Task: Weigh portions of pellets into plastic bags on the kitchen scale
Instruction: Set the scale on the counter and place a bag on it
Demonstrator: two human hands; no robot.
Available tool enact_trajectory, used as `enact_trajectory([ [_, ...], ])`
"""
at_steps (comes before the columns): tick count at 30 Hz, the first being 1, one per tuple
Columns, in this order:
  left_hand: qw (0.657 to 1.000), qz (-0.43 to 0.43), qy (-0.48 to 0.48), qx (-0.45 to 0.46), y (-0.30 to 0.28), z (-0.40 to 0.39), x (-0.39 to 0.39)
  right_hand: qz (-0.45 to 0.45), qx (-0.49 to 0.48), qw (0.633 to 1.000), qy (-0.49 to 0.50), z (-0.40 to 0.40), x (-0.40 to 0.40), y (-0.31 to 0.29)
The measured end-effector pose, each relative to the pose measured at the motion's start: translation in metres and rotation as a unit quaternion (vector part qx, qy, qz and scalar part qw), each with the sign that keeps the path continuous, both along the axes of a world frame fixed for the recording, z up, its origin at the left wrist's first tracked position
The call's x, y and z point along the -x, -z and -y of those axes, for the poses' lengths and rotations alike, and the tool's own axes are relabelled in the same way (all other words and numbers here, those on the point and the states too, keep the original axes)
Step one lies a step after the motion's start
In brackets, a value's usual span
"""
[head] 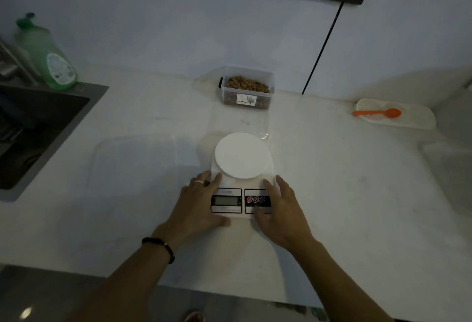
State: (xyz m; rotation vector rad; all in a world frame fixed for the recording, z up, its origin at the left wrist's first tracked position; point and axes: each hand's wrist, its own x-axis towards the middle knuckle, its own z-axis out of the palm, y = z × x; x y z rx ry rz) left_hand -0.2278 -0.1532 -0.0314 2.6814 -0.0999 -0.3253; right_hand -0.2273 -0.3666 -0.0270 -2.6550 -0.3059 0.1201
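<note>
White scale point(242, 168) — left hand point(199, 204) and right hand point(281, 209) rest spread on its sides.

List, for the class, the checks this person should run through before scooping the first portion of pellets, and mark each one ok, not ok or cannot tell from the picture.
1. Scale flat on the counter: ok; left hand and right hand hold its sides.
2. Weighing plate bare: ok, nothing lies on it.
3. Bag on the plate: not ok; a clear plastic bag seems to lie behind the scale.
4. Display on and zeroed: cannot tell, no digits readable.
5. Pellet container open and near: ok, lid off, behind the scale.
6. Orange spoon to hand: not ok, it lies on a white tray far right.
</note>
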Motion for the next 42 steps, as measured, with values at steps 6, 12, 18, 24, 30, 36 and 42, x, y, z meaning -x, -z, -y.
enact_trajectory([
  [6, 1.000, 0.030, 0.003, 0.002, 0.000, -0.002, 0.004, 0.087, 0.147, 0.983, -0.073, -0.014, 0.024, -0.004],
  [12, 0.998, 0.059, -0.004, 0.015, 0.003, -0.002, 0.011, 0.093, 0.193, 0.975, -0.058, -0.021, 0.029, 0.002],
  [18, 0.997, 0.078, -0.009, 0.020, 0.009, -0.003, 0.014, 0.115, 0.227, 0.966, -0.039, -0.025, 0.029, 0.004],
  [24, 0.995, 0.091, -0.016, 0.024, 0.010, 0.001, 0.018, 0.116, 0.173, 0.978, 0.005, -0.017, 0.034, 0.004],
  [30, 0.993, 0.107, -0.023, 0.046, 0.011, 0.000, 0.026, 0.014, 0.146, 0.982, 0.121, -0.004, 0.034, 0.004],
  [36, 0.992, 0.113, -0.037, 0.046, 0.013, -0.016, 0.031, 0.038, 0.125, 0.988, 0.078, -0.009, 0.032, 0.009],
  [42, 0.992, 0.101, -0.039, 0.071, 0.022, -0.025, 0.027, 0.040, 0.097, 0.991, 0.078, -0.012, 0.031, 0.012],
])
